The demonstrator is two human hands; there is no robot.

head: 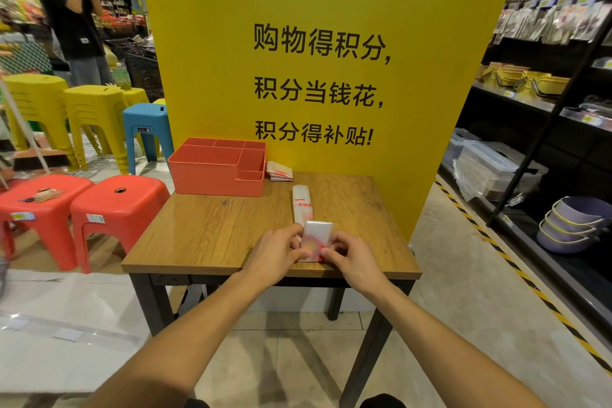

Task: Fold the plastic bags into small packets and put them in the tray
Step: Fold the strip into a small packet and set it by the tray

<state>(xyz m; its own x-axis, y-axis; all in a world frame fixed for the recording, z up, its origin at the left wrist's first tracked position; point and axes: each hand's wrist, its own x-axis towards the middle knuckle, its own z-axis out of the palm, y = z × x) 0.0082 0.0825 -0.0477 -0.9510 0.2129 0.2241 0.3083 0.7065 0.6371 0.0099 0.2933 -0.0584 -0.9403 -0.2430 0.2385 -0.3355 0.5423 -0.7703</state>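
Near the tabletop's [215, 235] front edge, our left hand [276, 252] and right hand [352, 258] pinch the half-folded plastic bag [317, 233]; we should crease each turn flat and square before it goes to the orange tray [215, 179] at the far left corner.

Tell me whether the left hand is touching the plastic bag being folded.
Touching. The head view shows the left hand pinching the folded end of the plastic bag, with its thumb and fingertips on the bag's left edge.
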